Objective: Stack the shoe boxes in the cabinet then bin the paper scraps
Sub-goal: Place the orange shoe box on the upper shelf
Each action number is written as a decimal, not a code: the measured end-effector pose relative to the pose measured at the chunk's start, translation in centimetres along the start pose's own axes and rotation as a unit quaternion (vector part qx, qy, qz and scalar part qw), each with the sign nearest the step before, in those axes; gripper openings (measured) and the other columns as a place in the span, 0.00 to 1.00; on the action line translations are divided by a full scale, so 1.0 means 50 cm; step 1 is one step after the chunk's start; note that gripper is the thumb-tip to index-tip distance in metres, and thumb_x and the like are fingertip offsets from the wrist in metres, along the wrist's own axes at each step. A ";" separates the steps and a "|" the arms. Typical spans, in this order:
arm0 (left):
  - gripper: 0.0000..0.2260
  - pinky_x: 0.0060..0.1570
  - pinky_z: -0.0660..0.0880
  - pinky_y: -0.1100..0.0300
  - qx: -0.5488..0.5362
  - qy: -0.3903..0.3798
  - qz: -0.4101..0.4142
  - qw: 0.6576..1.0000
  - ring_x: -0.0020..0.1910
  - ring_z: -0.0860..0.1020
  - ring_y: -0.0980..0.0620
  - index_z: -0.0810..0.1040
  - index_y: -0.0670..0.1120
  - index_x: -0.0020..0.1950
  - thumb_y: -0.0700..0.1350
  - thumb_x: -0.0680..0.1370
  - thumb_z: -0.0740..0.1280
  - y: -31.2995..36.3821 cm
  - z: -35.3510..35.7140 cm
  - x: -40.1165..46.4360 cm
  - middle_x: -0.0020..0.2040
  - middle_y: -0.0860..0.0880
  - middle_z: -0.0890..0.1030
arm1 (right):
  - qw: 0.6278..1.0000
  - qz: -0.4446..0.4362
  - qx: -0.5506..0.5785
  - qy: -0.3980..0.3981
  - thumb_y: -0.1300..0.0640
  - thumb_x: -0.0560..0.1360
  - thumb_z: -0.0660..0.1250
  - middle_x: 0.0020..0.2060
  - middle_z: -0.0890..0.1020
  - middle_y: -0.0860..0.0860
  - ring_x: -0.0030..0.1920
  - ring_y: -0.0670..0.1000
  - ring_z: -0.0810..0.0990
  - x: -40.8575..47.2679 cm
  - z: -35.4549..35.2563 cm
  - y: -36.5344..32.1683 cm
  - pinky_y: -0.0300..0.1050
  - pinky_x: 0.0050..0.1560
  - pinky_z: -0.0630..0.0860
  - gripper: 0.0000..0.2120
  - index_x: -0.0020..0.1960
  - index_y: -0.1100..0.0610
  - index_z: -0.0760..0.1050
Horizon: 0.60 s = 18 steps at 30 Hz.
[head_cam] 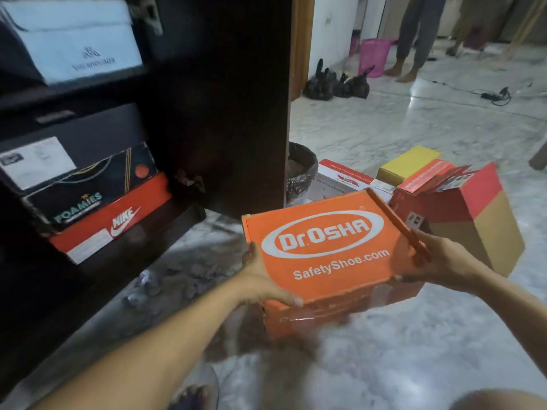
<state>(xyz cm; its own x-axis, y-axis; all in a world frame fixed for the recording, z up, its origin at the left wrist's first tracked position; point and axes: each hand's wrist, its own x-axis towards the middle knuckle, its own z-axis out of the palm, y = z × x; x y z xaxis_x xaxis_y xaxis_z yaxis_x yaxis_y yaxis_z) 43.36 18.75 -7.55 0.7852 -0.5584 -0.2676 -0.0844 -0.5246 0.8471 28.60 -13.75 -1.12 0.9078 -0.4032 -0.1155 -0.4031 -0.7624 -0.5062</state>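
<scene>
Held just above the marble floor [414, 128], beside the open dark cabinet [225, 99]: an orange Dr.Osha shoe box [325, 247], lid up and tilted, white oval logo and "SafetyShoe.com" readable. Gripped at the near-left corner by the left hand [263, 279], thumb curled over the lid, fingers along the left edge. Gripped at the right edge by the right hand [426, 258], fingers wrapped over the raised lid flap. Stacked on the cabinet's lower shelf: a red Nike box [118, 226] at the bottom, a black Foamies box [88, 187] on it, a dark box with a white label [59, 143] on top. Lying on the shelf above, a white box [80, 39] with a small dark logo. Scattered on the floor in front of the cabinet base, blurred paper scraps [165, 285]. Standing just behind the cabinet's side panel, a bin lined with a dark bag [300, 173]. Waiting on the floor behind the orange box: a white-and-red box [343, 176], a yellow box [408, 164], and a red-and-tan box [470, 220] with its flaps open. Farther back, tied black bags [337, 84], a pink bucket [374, 56], and the bare feet of another person [405, 72].
</scene>
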 end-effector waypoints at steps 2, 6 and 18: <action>0.73 0.74 0.63 0.49 0.022 -0.016 0.009 1.000 0.75 0.59 0.52 0.38 0.60 0.75 0.62 0.43 0.83 0.035 -0.047 -0.040 0.74 0.52 0.58 | 0.999 -0.022 0.007 0.027 0.49 0.56 0.85 0.34 0.79 0.46 0.34 0.49 0.75 -0.021 -0.033 -0.047 0.31 0.38 0.71 0.39 0.62 0.58 0.76; 0.72 0.73 0.63 0.50 0.096 0.016 0.014 0.995 0.73 0.61 0.53 0.46 0.54 0.77 0.64 0.40 0.81 0.107 -0.151 -0.129 0.73 0.53 0.61 | 0.996 -0.060 -0.013 0.059 0.45 0.56 0.84 0.36 0.81 0.44 0.36 0.48 0.79 -0.063 -0.086 -0.147 0.36 0.38 0.73 0.36 0.61 0.52 0.78; 0.53 0.69 0.69 0.48 0.103 0.113 -0.010 0.988 0.67 0.70 0.53 0.60 0.57 0.74 0.45 0.55 0.85 0.254 -0.439 -0.414 0.68 0.55 0.73 | 0.979 -0.176 0.063 0.077 0.46 0.56 0.83 0.37 0.84 0.46 0.29 0.52 0.83 -0.133 -0.173 -0.476 0.49 0.32 0.82 0.40 0.66 0.51 0.76</action>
<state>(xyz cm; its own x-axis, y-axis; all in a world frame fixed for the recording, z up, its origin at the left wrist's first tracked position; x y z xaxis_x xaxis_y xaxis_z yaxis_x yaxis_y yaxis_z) 39.52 37.76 18.81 0.9033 -0.4002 -0.1542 -0.1715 -0.6666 0.7254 31.14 2.72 19.09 0.9557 -0.2064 0.2100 -0.0428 -0.8029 -0.5946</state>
